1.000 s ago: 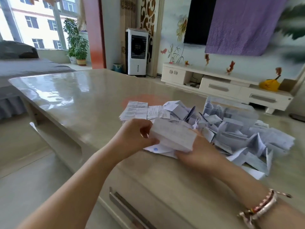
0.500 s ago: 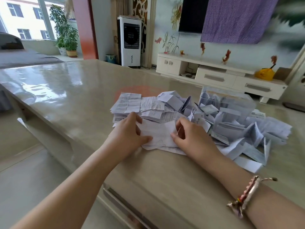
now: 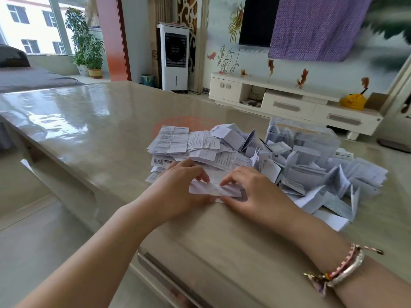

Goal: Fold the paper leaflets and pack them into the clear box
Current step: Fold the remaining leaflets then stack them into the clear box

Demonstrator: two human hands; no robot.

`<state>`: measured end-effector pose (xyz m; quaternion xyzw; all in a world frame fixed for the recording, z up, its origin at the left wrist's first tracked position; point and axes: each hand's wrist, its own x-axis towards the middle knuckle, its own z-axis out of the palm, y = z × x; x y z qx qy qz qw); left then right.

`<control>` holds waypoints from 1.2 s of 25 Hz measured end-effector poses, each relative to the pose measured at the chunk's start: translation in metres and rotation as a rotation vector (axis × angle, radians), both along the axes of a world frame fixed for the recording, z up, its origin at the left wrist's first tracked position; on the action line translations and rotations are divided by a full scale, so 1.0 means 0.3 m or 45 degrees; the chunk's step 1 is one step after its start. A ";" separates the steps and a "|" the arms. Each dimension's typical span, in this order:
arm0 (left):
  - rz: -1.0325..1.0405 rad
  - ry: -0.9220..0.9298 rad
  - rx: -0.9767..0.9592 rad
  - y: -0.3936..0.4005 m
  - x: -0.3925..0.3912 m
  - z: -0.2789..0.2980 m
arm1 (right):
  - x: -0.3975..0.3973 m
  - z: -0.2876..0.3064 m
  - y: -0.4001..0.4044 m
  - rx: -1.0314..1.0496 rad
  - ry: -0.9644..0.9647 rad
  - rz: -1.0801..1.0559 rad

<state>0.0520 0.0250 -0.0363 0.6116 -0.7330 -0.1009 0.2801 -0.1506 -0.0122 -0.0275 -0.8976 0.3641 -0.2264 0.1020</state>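
Leaflet (image 3: 213, 189), thin creased white paper, pinched by both hands' fingers (image 3: 203, 176).

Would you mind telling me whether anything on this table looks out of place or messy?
Yes: many folded leaflets lie strewn loose on the table in front of and beside the clear box rather than inside it. Nothing looks torn or damaged.

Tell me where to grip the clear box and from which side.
Grip the clear box by its two side walls near the open rim, coming down from above. It stands upright with flat vertical walls, and loose leaflets lie piled against its near side and base, so the near side looks blocked; the top looks free.
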 end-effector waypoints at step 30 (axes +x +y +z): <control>0.203 0.001 -0.060 -0.007 -0.024 -0.012 | -0.009 0.006 -0.011 -0.172 0.180 -0.048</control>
